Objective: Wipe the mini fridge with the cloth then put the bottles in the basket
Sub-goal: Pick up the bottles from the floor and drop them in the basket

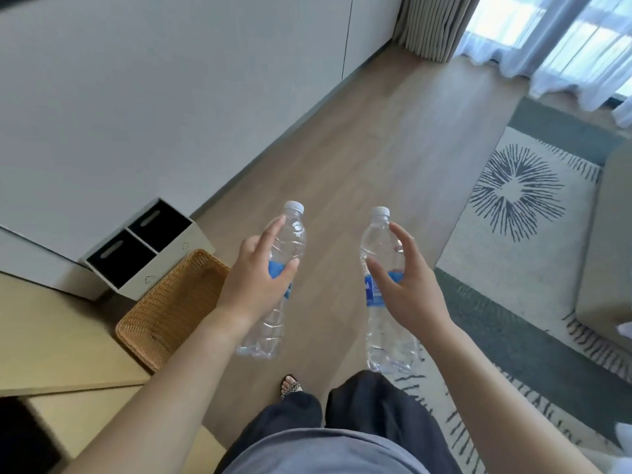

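In the left hand (257,278), a bottle (291,236)

The pale wood-plank floor (376,148) carries a woven wicker basket (171,313), set just beside a white two-compartment box (150,248) that stands by the wall. To the right lies a cream rug (513,241) with a dark starburst pattern, and a beige sofa (605,251) stands on its right side. A sandalled foot (290,384) stands on the planks.
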`<state>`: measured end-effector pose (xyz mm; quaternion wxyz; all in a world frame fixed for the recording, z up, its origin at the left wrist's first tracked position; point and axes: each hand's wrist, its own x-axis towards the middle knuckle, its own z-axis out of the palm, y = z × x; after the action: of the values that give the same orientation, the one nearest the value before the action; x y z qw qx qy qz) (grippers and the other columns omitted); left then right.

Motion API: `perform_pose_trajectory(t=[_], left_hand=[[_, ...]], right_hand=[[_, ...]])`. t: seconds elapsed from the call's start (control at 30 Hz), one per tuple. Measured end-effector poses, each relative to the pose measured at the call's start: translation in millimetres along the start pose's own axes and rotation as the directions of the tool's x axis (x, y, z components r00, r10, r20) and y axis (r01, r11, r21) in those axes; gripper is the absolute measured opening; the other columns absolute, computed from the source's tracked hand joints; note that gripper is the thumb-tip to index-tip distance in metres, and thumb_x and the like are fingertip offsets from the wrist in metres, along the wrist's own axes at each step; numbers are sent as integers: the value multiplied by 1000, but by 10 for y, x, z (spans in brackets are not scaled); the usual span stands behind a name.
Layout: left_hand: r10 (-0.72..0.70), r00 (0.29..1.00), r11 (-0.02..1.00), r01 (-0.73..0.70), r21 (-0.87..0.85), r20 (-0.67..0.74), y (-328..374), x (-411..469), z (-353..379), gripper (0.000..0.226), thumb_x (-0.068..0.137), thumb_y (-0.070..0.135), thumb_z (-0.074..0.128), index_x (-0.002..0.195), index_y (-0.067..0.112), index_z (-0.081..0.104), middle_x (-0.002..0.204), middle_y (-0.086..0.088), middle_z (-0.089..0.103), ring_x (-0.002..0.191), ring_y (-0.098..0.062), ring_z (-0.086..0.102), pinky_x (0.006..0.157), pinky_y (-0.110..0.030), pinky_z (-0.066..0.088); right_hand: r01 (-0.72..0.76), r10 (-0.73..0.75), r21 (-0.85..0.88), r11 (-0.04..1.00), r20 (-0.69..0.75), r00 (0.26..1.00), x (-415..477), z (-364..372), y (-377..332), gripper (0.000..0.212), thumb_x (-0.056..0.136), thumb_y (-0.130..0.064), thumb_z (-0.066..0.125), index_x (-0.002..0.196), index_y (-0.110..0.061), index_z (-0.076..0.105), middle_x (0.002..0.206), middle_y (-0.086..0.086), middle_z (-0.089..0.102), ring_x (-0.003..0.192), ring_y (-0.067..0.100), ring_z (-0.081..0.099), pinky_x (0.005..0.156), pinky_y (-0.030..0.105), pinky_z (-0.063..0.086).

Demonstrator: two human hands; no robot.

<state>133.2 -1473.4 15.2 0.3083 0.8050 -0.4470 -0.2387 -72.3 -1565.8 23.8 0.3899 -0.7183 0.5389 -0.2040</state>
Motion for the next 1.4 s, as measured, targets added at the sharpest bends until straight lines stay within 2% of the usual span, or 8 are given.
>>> perform_pose_trajectory(t=[0.1,0.27,0.4,0.6,0.8,1.13,1.27,1.4], left_hand=[[-48,999,999,48,-6,-20,-59,279,-53,64,91,40,57,143,51,22,123,4,40,91,-6,45,77,-19,33],[-190,976,982,190,-6,-102,-281,790,-120,70,88,41,61,144,48,20,134,1,40,118,-17,47,86,-26,39],[-299,926,953,300,-35,-229,-345,1184,-160,71,87,40,63,145,44,22,125,3,41,114,-16,49,85,-27,42],[-398,854,912,408,-41,-335,-297,1619,-122,70,87,39,64,145,43,25,131,7,42,105,1,42,75,-12,35],[-610,639,776,602,-188,-468,-541,1430,-332,69,87,38,63,144,43,26,134,7,43,104,2,40,68,-9,32],[-803,227,515,728,-452,-550,-1286,655,-611,63,85,39,65,139,44,32,124,7,47,104,-3,44,84,-29,40],[-820,163,478,722,-500,-549,-1681,614,-739,62,84,41,66,138,40,34,119,3,52,101,-8,47,82,-32,42],[-836,160,483,668,-566,-525,-2080,778,-893,61,83,43,64,136,45,34,122,8,54,111,-11,53,87,-36,48]], right_hand=[[-2,1,24,1000,29,1000,368,85,-69,58,87,-50,56,134,-55,23,127,-13,45,104,18,58,84,39,51],[11,-14,51,999,62,998,1200,245,-132,59,89,-42,57,137,-48,24,135,-8,38,89,13,58,71,27,42],[75,-82,45,996,177,981,1971,380,-283,59,89,-41,57,137,-48,23,137,-7,36,84,10,58,66,27,42],[210,-197,9,978,386,901,2929,625,-440,60,90,-42,56,138,-45,22,141,-8,34,85,1,53,64,21,38],[313,-231,-23,950,622,748,3174,1149,-709,60,91,-37,56,141,-41,21,144,-5,31,83,1,46,57,13,33],[582,-379,83,809,830,408,2900,2395,-1625,60,90,-37,57,138,-43,22,135,-2,34,76,3,57,54,12,37],[643,-399,87,761,844,359,2945,2758,-1932,61,90,-38,57,138,-44,20,139,-3,31,96,13,56,55,7,36],[674,-371,61,736,869,327,3059,3113,-2108,62,89,-38,58,139,-43,21,141,-3,31,89,9,56,53,8,37]])
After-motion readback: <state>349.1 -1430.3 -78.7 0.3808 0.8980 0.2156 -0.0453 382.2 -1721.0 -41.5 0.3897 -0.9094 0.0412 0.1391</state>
